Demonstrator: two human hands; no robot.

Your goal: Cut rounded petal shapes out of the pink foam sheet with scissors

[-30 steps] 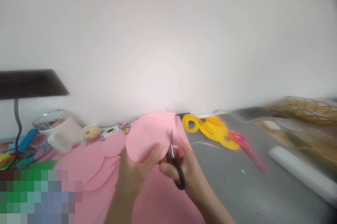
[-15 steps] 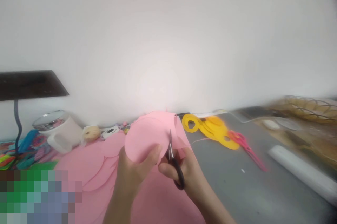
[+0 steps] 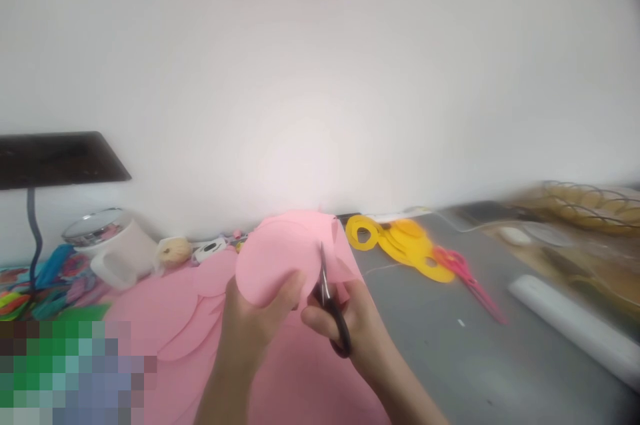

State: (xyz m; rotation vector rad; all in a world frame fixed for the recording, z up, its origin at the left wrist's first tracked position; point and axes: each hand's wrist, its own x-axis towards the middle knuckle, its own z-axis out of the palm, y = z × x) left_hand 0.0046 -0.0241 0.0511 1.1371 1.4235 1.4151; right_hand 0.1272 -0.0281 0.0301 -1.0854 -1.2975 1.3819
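Observation:
A pink paper disc (image 3: pixel 275 255) is pinched in my left hand (image 3: pixel 263 308), the thumb lying on its near face. My right hand (image 3: pixel 345 318) has its fingers in the black handles of a pair of scissors (image 3: pixel 327 292). The blades point up, along the right edge of the disc. More pink paper (image 3: pixel 343 245) hangs behind and to the right of the blades, next to my right fingers. Overlapping pink paper rounds (image 3: pixel 155 308) lie to the left, and a pink sheet (image 3: pixel 305 378) lies below my hands.
Yellow paper rings (image 3: pixel 405 245) and pink scissors (image 3: pixel 470 282) lie on the grey table (image 3: pixel 425 345), with a white roll (image 3: pixel 570 328) farther right. At the left stand a white mug (image 3: pixel 120 255), a beige ball (image 3: pixel 175 252) and colourful bits. A black panel (image 3: pixel 60 158) juts in above.
The disc and my left thumb have shifted very slightly left. Both hands keep their holds.

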